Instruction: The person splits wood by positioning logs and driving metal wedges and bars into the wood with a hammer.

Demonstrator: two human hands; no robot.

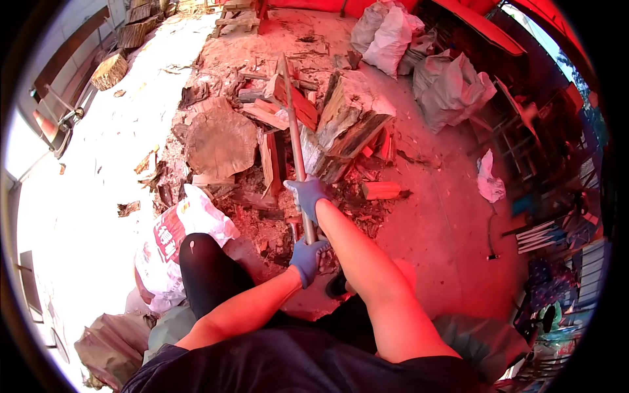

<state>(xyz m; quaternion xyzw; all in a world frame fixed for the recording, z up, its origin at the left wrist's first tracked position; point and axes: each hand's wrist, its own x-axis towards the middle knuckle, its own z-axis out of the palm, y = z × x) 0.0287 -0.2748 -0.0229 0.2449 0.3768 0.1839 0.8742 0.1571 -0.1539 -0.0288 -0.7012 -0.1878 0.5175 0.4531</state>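
Both of my hands wear blue-grey gloves and are closed round one long metal bar. My left hand (307, 261) grips its lower end, close to my knees. Farther up, my right hand (308, 195) holds the same bar (295, 139), which points forward and away from me. Its far tip reaches over split firewood (299, 105). A large split log (350, 128) stands just right of the bar, and a round log (221, 138) with its cut face up is to the left.
A white bag with red print (171, 239) leans by my left knee. Pale sacks (452, 90) stand at the back right. A cut log (110, 71) lies at the far left. Bark and wood chips cover the ground ahead. Metal racks and clutter line the right side.
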